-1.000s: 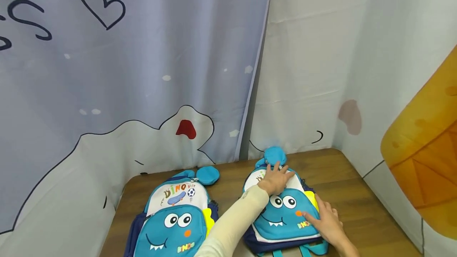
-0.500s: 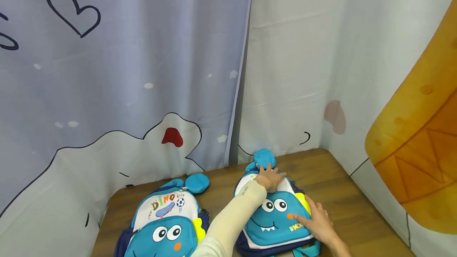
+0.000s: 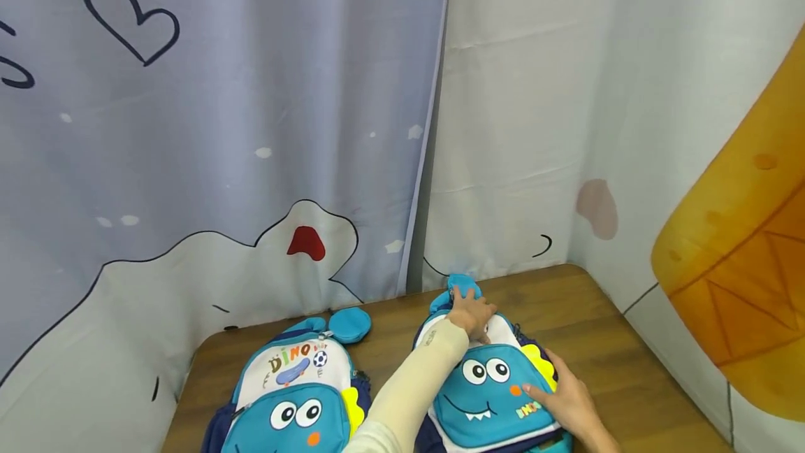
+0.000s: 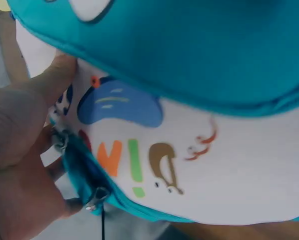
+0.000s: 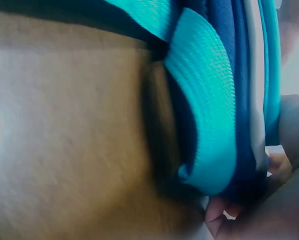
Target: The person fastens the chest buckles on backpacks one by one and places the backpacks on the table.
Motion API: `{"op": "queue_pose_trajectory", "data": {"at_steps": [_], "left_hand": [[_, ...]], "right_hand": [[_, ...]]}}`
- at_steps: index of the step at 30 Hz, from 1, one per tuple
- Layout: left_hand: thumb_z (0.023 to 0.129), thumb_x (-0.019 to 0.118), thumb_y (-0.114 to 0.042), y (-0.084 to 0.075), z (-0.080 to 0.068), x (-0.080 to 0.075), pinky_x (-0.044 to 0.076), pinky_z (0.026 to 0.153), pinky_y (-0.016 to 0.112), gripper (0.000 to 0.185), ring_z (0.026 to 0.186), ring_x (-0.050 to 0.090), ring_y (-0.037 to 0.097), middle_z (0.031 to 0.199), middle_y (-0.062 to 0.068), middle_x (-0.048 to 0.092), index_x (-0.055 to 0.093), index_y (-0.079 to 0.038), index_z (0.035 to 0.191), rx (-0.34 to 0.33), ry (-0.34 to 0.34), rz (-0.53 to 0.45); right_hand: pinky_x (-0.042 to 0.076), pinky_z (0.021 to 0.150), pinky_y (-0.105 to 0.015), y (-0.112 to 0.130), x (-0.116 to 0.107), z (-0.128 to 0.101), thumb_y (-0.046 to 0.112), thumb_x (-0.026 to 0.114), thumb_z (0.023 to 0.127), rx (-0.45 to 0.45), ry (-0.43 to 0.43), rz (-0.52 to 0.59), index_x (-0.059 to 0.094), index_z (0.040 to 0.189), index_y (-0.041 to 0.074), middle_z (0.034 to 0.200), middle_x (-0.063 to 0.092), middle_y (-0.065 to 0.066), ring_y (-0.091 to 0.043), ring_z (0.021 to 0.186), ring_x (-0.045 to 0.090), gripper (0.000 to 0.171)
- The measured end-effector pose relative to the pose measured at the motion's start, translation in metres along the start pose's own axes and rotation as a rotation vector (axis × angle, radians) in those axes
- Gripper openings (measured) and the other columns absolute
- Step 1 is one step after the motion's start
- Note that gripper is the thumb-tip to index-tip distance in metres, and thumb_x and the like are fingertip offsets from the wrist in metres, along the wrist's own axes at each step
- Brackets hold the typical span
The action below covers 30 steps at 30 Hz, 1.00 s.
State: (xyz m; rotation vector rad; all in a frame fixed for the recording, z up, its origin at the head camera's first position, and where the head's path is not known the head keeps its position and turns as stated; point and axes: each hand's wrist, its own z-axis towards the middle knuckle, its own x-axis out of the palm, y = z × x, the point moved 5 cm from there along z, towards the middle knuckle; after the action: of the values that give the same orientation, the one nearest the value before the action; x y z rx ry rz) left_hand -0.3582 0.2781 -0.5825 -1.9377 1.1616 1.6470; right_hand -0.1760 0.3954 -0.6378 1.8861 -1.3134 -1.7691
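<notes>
A blue-and-white dinosaur backpack (image 3: 484, 393) lies face up on the right part of the wooden table. At its top my left hand (image 3: 473, 317) grips the upper edge. The left wrist view has that thumb on the white panel (image 4: 239, 165) with its printed letters, and the fingers going over the zipped edge. Along the other side, my right hand (image 3: 571, 397) holds the lower right edge, thumb on the front and fingers around the side. A teal strap (image 5: 207, 110) loops out beside the right hand. Beyond the left fingers is a round blue pouch (image 3: 462, 285).
A second, matching backpack (image 3: 292, 411) lies to the left on the wooden table (image 3: 604, 327), with its own round pouch (image 3: 349, 325). A printed curtain (image 3: 302, 110) hangs behind the table, and a pale one stands at the right.
The view has shifted. My left fingers, spread flat on the backpack's top before, have curled over its upper edge. My right hand has closed more around the side, and the backpack has moved slightly.
</notes>
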Motion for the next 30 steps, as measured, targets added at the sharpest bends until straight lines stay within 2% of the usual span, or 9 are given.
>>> {"op": "queue_pose_trajectory", "data": {"at_steps": [5,8,13,17,20,26,30], "left_hand": [[0.070,0.072,-0.066,-0.003,0.007,0.003,0.020,0.115,0.061,0.077,0.140,0.034,0.022,0.138,-0.013,0.052,0.046,-0.043,0.138,-0.013,-0.081,-0.028],[0.064,0.076,-0.068,-0.006,0.011,0.002,0.015,0.114,0.065,0.083,0.140,0.033,0.022,0.137,-0.013,0.053,0.045,-0.044,0.138,-0.040,-0.107,-0.001],[0.059,0.082,-0.068,-0.009,0.019,0.004,0.010,0.113,0.069,0.088,0.136,0.034,0.022,0.133,-0.014,0.056,0.046,-0.044,0.136,-0.083,-0.105,0.047],[0.060,0.082,-0.068,-0.012,0.025,0.007,0.013,0.113,0.067,0.084,0.133,0.034,0.023,0.130,-0.014,0.058,0.051,-0.043,0.133,-0.093,-0.105,0.079],[0.060,0.081,-0.069,-0.012,0.024,0.006,0.015,0.112,0.067,0.083,0.132,0.035,0.023,0.129,-0.011,0.057,0.051,-0.041,0.132,-0.108,-0.121,0.081],[0.055,0.084,-0.067,0.003,0.013,0.006,0.016,0.114,0.064,0.090,0.137,0.038,0.022,0.133,-0.010,0.055,0.046,-0.037,0.132,-0.183,-0.164,-0.078],[0.060,0.081,-0.068,0.011,0.005,0.007,0.015,0.116,0.061,0.085,0.136,0.041,0.021,0.125,-0.013,0.061,0.046,-0.033,0.130,-0.144,-0.186,-0.162]], "right_hand": [[0.048,0.081,-0.050,-0.003,-0.001,-0.003,0.062,0.076,0.072,0.037,-0.051,-0.004,0.028,0.150,0.004,0.132,0.052,-0.029,-0.034,0.102,0.058,0.108],[0.047,0.082,-0.052,0.000,-0.002,-0.003,0.062,0.076,0.073,0.043,-0.052,-0.012,0.027,0.150,0.003,0.132,0.051,-0.031,-0.037,0.103,0.057,0.108],[0.045,0.086,-0.057,0.002,0.002,-0.002,0.059,0.078,0.073,0.046,-0.055,0.011,0.027,0.151,0.004,0.137,0.047,-0.032,-0.041,0.109,0.054,0.108],[0.043,0.090,-0.060,0.001,0.005,-0.004,0.055,0.081,0.072,0.095,-0.094,0.058,0.026,0.152,0.005,0.139,0.045,-0.032,-0.043,0.112,0.051,0.108],[0.043,0.090,-0.060,0.004,0.004,-0.007,0.051,0.082,0.073,0.098,-0.132,0.061,0.028,0.152,0.006,0.138,0.046,-0.031,-0.044,0.112,0.052,0.106],[0.041,0.094,-0.061,0.022,-0.001,-0.015,0.039,0.081,0.078,0.026,-0.191,0.056,0.029,0.153,0.011,0.142,0.045,-0.029,-0.045,0.118,0.050,0.096],[0.042,0.094,-0.060,0.036,-0.007,-0.024,0.026,0.083,0.078,-0.043,-0.262,0.073,0.037,0.151,0.013,0.142,0.048,-0.026,-0.044,0.120,0.051,0.087]]}}
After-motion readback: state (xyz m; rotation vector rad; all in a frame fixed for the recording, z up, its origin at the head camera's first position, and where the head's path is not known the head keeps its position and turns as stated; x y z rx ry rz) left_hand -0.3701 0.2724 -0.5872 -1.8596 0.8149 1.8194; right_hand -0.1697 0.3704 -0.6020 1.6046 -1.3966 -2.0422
